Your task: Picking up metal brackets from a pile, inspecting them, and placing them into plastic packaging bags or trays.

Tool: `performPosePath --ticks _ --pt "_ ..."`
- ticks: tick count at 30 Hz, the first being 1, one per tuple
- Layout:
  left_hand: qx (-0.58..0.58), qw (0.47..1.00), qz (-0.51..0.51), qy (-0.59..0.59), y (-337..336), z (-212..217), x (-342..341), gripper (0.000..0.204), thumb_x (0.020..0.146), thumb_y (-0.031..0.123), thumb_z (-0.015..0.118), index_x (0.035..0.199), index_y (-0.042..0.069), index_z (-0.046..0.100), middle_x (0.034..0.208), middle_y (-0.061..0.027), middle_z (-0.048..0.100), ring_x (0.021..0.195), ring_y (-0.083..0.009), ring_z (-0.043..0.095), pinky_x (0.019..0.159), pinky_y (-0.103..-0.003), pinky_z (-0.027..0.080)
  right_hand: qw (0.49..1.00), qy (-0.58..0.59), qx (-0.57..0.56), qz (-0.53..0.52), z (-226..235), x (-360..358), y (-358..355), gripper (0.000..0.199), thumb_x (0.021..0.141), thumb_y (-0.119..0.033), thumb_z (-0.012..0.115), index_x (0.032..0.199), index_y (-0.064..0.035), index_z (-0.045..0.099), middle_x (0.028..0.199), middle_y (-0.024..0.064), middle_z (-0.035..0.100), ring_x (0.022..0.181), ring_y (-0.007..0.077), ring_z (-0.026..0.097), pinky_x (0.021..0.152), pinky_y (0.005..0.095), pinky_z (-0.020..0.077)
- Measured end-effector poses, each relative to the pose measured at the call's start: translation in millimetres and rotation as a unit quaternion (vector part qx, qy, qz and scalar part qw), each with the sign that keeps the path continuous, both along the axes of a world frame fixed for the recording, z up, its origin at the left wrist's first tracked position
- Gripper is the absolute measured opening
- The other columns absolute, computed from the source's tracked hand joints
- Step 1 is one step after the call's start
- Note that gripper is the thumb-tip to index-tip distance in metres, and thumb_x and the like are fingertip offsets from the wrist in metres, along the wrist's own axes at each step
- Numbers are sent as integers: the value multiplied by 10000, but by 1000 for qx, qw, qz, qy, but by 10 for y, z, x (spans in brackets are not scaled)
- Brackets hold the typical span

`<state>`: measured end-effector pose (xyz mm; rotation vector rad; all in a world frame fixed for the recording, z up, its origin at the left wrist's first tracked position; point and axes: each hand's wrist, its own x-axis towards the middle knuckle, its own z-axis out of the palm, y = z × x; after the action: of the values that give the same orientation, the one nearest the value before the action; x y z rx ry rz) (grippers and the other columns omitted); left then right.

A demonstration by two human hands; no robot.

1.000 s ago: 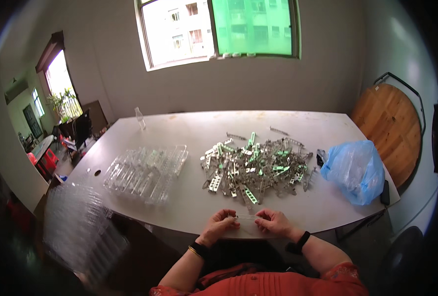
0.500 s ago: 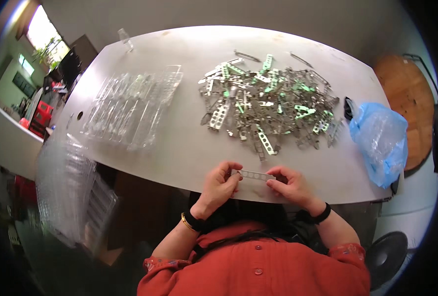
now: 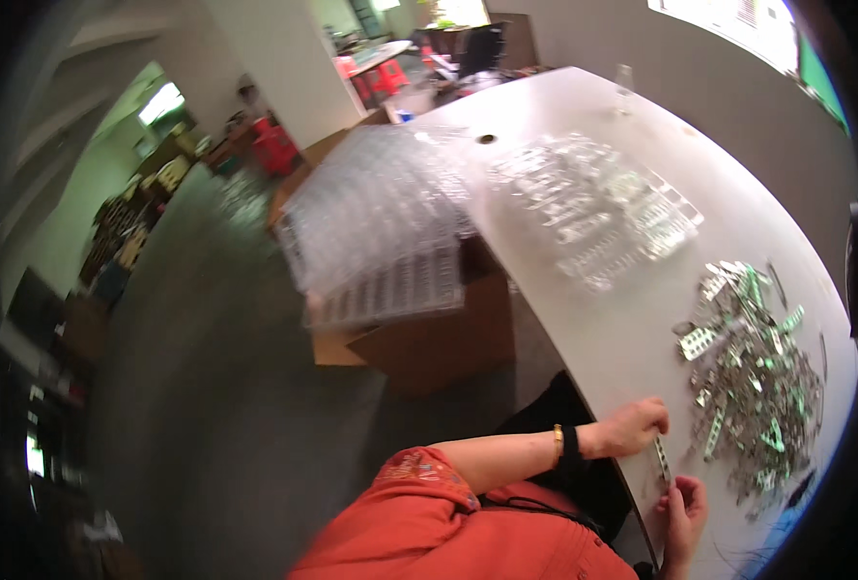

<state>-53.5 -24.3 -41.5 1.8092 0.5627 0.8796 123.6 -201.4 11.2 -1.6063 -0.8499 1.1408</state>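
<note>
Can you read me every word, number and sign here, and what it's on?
None can be read.
Narrow, pale, metal-looking strip with a row of holes, between left hand and right hand: no readable text.
Jumbled pile of silvery, metal-looking strips: too small to tell.
Stacked clear plastic trays: too blurred to tell.
Brown cardboard box: no readable text.

the strip (image 3: pixel 662 458) I held looked smooth, the heaped pieces (image 3: pixel 750 387) shone like metal, the trays (image 3: pixel 376 208) were glossy clear plastic, my shirt (image 3: pixel 448 541) matt cloth, the box (image 3: pixel 448 340) cardboard
</note>
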Motion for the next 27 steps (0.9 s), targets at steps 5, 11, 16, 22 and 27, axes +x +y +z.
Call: performPosePath --ticks 5,11,16,22,27 --pt "-24 1000 10 -1 -23 -49 103 101 771 -67 565 799 -2 637 871 -156 610 821 -321 623 716 -396 501 997 46 -58 22 -144 185 -44 250 988 -170 640 1214 -70 599 989 41 638 825 119 614 734 246 522" --pt "9 999 30 16 1 -209 228 138 682 -90 575 774 7 607 909 -170 604 844 -367 597 708 -414 488 993 -50 -66 86 -162 277 -5 329 1003 -220 636 1273 -39 582 1100 82 649 906 166 638 793 304 555" --pt "56 990 51 122 59 -197 98 205 584 -52 654 765 37 623 926 -165 582 865 -362 603 726 -417 503 982 -121 -45 141 -451 466 106 340 1008 -246 631 1271 -38 570 1078 81 636 864 152 612 734 283 531" --pt "150 968 56 192 159 -506 214 183 545 23 726 716 86 709 908 -148 627 811 -330 645 701 -402 524 976 -68 -17 205 -558 434 294 207 1039 -204 583 1171 -46 600 877 4 599 788 93 548 679 234 474" --pt "148 972 83 164 138 -541 205 157 571 22 718 710 96 719 952 -156 610 835 -325 643 725 -400 533 972 -101 -23 210 -193 107 277 230 1026 -230 604 1172 -52 605 910 25 627 785 119 569 678 244 485"
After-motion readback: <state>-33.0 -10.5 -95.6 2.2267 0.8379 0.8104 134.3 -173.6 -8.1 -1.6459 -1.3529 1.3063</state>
